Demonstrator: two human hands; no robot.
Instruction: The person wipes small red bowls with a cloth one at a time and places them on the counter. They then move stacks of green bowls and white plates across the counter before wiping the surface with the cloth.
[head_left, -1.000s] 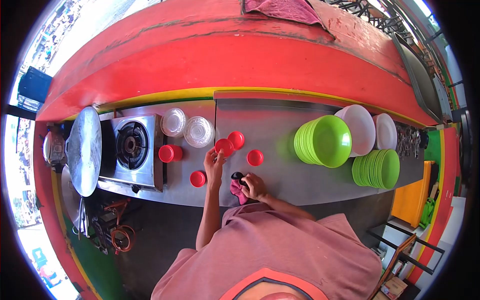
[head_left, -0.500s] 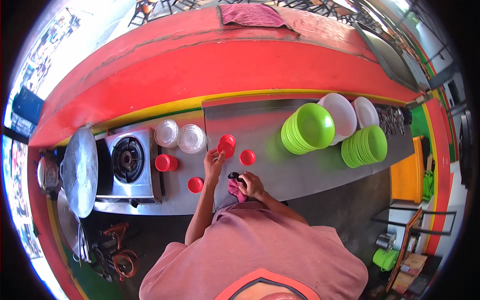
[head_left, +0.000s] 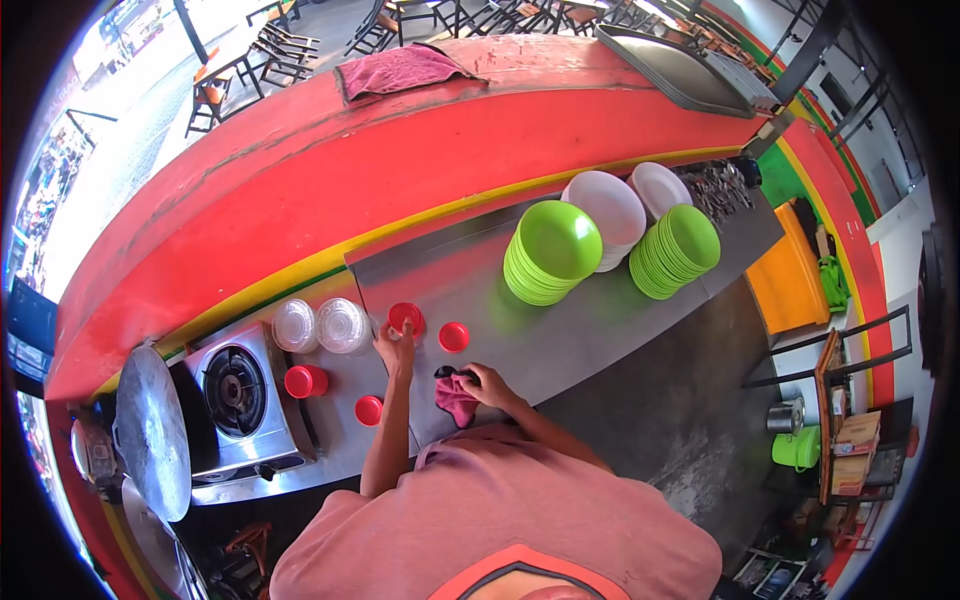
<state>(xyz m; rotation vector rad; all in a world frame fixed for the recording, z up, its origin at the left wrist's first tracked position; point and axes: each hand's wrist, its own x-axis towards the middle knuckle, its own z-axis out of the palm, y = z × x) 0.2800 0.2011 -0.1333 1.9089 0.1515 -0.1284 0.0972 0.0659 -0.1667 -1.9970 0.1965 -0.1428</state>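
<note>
My left hand (head_left: pixel 394 350) is at the near left edge of a small red bowl (head_left: pixel 408 316), with its thumb over the rim and fingers at the side, gripping it. A pink cloth with a black edge (head_left: pixel 456 400) is bunched in my right hand (head_left: pixel 488 385), just above the steel counter. Between and beyond my hands sits another small red bowl (head_left: pixel 454 337). One more red bowl (head_left: pixel 369 410) lies left of my left forearm. Farther left is a short stack of red bowls (head_left: pixel 306 381), near two stacks of clear plastic dishes (head_left: pixel 342 325).
A gas stove (head_left: pixel 238 390) and a large metal pan (head_left: pixel 150 430) stand at the left. Stacks of green plates (head_left: pixel 553 250), white plates (head_left: pixel 606 212) and a heap of cutlery (head_left: pixel 718 190) occupy the right. A red ledge (head_left: pixel 300 190) runs behind the counter (head_left: pixel 560 350).
The view has turned, shifting the counter's things leftward. Two overlapping red bowls by my left hand now appear as one. My right hand still holds the cloth.
</note>
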